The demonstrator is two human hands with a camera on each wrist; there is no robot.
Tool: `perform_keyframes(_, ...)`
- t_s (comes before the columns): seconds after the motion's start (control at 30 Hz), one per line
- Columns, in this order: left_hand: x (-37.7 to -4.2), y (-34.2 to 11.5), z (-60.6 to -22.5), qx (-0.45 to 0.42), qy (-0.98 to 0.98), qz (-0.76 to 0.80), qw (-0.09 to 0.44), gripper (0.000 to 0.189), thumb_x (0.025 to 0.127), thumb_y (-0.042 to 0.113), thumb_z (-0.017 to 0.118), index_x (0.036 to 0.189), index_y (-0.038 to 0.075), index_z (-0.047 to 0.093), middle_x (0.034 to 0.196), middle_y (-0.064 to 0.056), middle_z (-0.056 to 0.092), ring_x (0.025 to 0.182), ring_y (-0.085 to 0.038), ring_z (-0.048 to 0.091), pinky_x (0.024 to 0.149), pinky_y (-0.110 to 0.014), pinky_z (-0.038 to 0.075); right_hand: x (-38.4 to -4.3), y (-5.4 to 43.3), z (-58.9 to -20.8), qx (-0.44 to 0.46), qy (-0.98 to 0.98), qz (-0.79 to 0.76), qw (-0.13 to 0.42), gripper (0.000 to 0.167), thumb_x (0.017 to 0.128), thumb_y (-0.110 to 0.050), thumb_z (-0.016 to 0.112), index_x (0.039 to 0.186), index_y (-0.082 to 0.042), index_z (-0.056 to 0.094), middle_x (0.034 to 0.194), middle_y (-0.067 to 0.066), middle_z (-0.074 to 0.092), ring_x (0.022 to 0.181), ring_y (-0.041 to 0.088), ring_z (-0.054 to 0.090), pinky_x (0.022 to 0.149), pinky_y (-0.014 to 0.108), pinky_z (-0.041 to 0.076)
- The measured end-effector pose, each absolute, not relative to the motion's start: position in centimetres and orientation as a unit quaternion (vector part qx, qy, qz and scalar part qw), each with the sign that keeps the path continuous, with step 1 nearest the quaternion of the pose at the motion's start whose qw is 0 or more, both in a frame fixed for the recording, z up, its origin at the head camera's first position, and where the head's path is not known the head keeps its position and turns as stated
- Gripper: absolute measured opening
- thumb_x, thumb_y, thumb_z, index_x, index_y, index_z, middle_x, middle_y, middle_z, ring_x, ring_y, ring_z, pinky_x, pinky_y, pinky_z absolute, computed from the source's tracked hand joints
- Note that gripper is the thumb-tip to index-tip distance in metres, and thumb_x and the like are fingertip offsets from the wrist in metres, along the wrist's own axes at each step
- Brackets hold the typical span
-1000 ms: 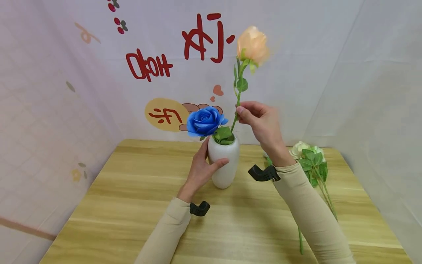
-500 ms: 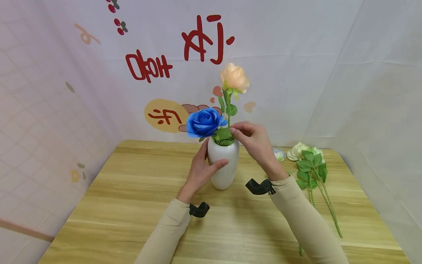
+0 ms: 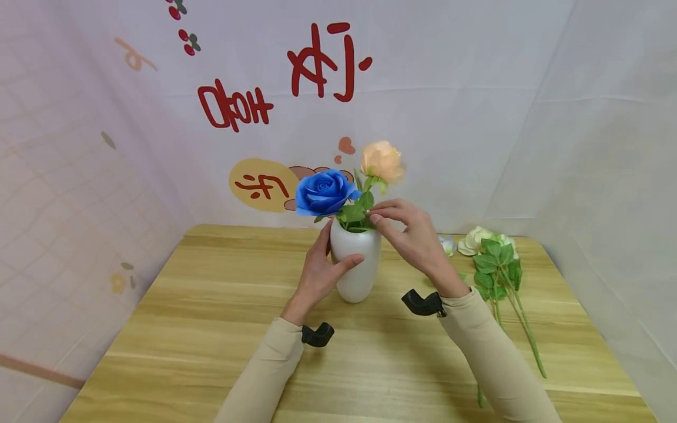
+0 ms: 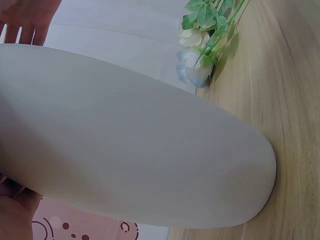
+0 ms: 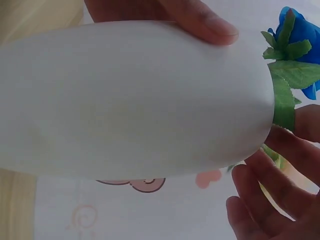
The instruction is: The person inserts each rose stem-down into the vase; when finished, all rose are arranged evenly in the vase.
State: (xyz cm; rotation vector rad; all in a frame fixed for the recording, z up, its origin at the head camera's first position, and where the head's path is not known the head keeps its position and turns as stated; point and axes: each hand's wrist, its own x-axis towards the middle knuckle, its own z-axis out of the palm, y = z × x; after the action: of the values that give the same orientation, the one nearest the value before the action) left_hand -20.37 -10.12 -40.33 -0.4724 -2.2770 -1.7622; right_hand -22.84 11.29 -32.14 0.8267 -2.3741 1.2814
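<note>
A white vase [image 3: 355,264] stands upright on the table, and my left hand [image 3: 319,273] grips its upper left side, thumb across the front and fingers behind. Out of its mouth rises a blue rose [image 3: 324,192] with green leaves, leaning left. Beside that, a peach rose [image 3: 382,161] stands a little higher, its stem down in the vase. My right hand [image 3: 409,232] is at the right rim, thumb and index finger pinching the peach rose low on its stem. In the right wrist view those fingertips sit right at the rim by a green leaf [image 5: 286,102].
More flowers, with white heads [image 3: 478,239] and long green stems, lie on the right of the wooden table [image 3: 211,305]. A pale blue-white flower [image 4: 195,67] lies near them, partly behind the right arm. A printed white cloth [image 3: 449,117] hangs behind the table.
The peach rose has come down from high above the vase, its stem sinking into the mouth. My right hand has lowered with it to the rim. The left hand keeps its grip on the vase.
</note>
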Motion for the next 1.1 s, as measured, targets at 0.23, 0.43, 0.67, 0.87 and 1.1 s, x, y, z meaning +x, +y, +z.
perform_keyframes(0.23,-20.6,-10.0,-40.4,-0.163,-0.773,-0.603,0.112,0.107,0.081,0.075,0.071,0.163,0.02,0.03,0.152,-0.005,0.052,0.132,-0.026,0.057,0.109,-0.053,0.049,-22.4,12.9,-33.7,0.242,-0.813,0.515,0.122,0.024,0.105,-0.027,0.065,0.118,-0.012,0.078,0.12,0.003,0.072,0.116,0.02,0.063,0.099,0.05,0.053)
perform_keyframes(0.43,-20.7,-10.3,-40.6,-0.148,-0.776,-0.602,0.117,0.11,0.081,0.073,0.073,0.163,0.016,0.029,0.154,-0.008,0.05,0.135,-0.029,0.055,0.111,-0.055,0.046,-22.5,14.8,-35.5,0.191,-0.813,0.545,0.081,0.03,0.105,-0.035,0.064,0.12,-0.012,0.077,0.118,0.004,0.074,0.112,0.018,0.065,0.099,0.044,0.053)
perform_keyframes(0.67,-20.7,-10.6,-40.4,-0.145,-0.775,-0.603,0.122,0.107,0.081,0.071,0.074,0.162,0.015,0.031,0.153,-0.007,0.05,0.134,-0.029,0.056,0.109,-0.055,0.047,-22.2,18.1,-36.9,0.167,-0.816,0.551,0.05,0.035,0.106,-0.036,0.062,0.124,-0.009,0.075,0.123,0.008,0.073,0.117,0.022,0.066,0.098,0.028,0.053)
perform_keyframes(0.87,-20.6,-10.3,-40.6,-0.148,-0.773,-0.605,0.118,0.109,0.08,0.073,0.074,0.163,0.016,0.031,0.154,-0.005,0.05,0.136,-0.027,0.054,0.111,-0.053,0.045,-21.6,21.6,-38.4,0.151,-0.833,0.531,0.044,0.039,0.107,-0.036,0.06,0.129,-0.006,0.072,0.125,0.014,0.072,0.114,0.015,0.068,0.095,0.019,0.052)
perform_keyframes(1.1,-20.6,-9.9,-40.7,-0.161,-0.769,-0.607,0.116,0.103,0.083,0.067,0.076,0.162,0.018,0.032,0.153,-0.005,0.05,0.134,-0.026,0.055,0.111,-0.052,0.046,-20.3,25.4,-40.2,0.1,-0.869,0.485,0.015,0.043,0.106,-0.042,0.06,0.133,-0.011,0.07,0.126,0.013,0.071,0.107,0.008,0.067,0.083,0.023,0.055)
